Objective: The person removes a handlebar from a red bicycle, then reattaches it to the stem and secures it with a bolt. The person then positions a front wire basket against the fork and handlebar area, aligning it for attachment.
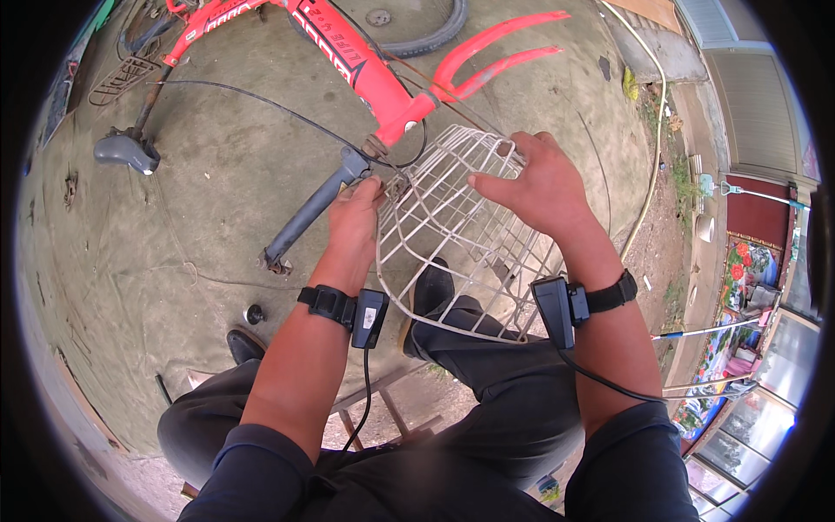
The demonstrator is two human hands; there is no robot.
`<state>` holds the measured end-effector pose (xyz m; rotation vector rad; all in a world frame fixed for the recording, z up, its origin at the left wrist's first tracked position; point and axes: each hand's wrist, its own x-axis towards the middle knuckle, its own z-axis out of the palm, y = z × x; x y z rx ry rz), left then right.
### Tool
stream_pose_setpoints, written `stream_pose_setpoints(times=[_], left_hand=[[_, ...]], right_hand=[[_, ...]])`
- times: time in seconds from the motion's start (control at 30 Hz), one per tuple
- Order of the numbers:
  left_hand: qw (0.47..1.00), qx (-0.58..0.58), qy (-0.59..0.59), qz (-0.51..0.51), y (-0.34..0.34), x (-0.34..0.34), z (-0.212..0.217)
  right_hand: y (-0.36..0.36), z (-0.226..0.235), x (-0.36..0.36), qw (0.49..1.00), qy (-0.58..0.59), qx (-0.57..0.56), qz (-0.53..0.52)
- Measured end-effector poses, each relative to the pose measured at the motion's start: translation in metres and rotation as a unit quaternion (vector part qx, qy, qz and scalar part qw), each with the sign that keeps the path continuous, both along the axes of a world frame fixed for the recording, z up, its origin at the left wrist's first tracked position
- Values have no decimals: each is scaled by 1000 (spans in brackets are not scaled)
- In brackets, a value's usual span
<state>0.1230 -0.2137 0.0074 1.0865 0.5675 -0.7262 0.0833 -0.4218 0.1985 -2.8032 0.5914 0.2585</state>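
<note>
A white wire bicycle basket point(474, 239) is tilted in front of me, above my feet. My right hand point(544, 183) has its fingers curled over the wires at the far right, thumb resting across the basket. At the basket's left edge, my left hand point(355, 213) is closed on the wire beside a bracket; its fingertips are partly hidden. Just beyond that hand lies a grey handlebar stem and tube point(317, 204), joined to the head of a red bicycle frame point(348, 65). The frame's red fork point(496, 74) points to the right, with no wheel in it.
A grey saddle point(126, 152) on its post is at the left. A dark tyre point(426, 39) lies beyond the frame, and a small round metal part point(253, 314) sits on the ground. A pale hose point(657, 130) runs along the right. Wooden slats point(383, 413) show below me.
</note>
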Motion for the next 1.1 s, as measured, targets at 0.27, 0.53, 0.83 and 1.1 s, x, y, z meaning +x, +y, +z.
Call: stream_pose_setpoints(times=[0.27,0.53,0.83,1.1], left_hand=[[980,-188,24,63,14,-14,-30],[999,-14,39,17,14,-10,-43],[999,-43,22,-10,16,-9,-11],[976,-214,-18,35,11,-13,-22]], right_hand=[[-1,0,1,1000,3,-3,1],[-1,0,3,1000,-3,-9,4],[1,0,3,1000,2,-9,0],[0,0,3,1000,-1,-4,0]])
